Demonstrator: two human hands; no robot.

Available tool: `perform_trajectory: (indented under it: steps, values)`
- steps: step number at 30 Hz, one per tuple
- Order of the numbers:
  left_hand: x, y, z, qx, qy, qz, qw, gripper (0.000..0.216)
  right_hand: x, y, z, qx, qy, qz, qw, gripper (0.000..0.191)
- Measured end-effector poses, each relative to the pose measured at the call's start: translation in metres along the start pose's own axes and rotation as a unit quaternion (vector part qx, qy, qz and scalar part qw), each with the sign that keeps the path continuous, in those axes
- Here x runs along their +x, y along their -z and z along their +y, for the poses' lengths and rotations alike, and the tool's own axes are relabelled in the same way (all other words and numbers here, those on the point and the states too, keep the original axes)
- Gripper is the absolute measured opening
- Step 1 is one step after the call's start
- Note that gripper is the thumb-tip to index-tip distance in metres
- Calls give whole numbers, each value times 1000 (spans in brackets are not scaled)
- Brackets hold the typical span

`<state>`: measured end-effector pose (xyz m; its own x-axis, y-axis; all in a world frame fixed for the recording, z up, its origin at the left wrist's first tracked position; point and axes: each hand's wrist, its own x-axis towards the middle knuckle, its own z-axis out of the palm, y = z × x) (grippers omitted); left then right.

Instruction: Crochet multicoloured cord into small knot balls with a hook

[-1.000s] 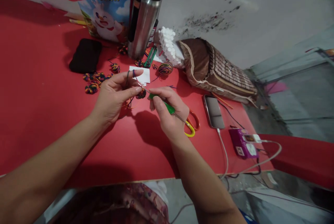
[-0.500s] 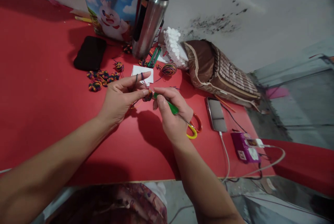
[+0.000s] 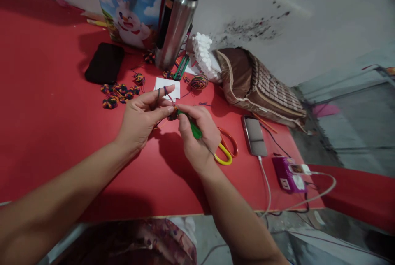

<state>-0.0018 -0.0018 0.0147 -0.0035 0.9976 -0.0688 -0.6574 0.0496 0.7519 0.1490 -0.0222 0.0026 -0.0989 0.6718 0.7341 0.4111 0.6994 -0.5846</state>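
Note:
My left hand [image 3: 143,115] pinches a small dark multicoloured crochet piece [image 3: 172,114] between thumb and fingers. Yarn [image 3: 166,91] loops over its raised index finger and runs down to the piece. In my right hand [image 3: 200,133] is a crochet hook [image 3: 195,130] with a green handle, its tip end at the crochet piece and partly hidden by the fingers. Beyond the hands lie a ball of multicoloured yarn [image 3: 198,82] and a white paper [image 3: 168,87]. Several finished-looking crochet pieces [image 3: 119,92] rest to the left.
Scissors [image 3: 226,149] with red and yellow handles lie right of my right hand. A phone [image 3: 254,135] on a cable and a purple box [image 3: 286,174] are farther right. A black pouch [image 3: 105,63], steel flask [image 3: 177,30], printed bag [image 3: 132,18], green cutter [image 3: 181,67] and brown quilted bag [image 3: 265,84] stand behind.
My right hand with the crochet hook has shifted left, closer to the crochet piece, showing more of the scissors. My left hand keeps its hold; the view has shifted slightly.

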Motion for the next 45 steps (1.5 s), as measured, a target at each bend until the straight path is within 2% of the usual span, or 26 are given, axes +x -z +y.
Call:
perform_trajectory:
  steps: [4,9,16,20,38,45]
  values:
    - [-2,-3,1,-45,46,29,998,40,-4,-5,0,-44,28,12,999,25]
    - [1,0,8,-63,81,29,994,40,-7,-3,-1,-5,7,1,1000,29]
    - [5,1,15,-57,83,17,995,38,-5,-1,-1,102,-122,22,987,21]
    - [6,2,16,-47,81,20,995,38,-4,1,5,157,-158,25,975,20]
    - [14,10,25,-18,85,0,996,34,3,13,12,194,-147,3,970,18]
    - [17,17,31,-2,118,-61,991,36,10,21,11,213,-178,-15,961,15]
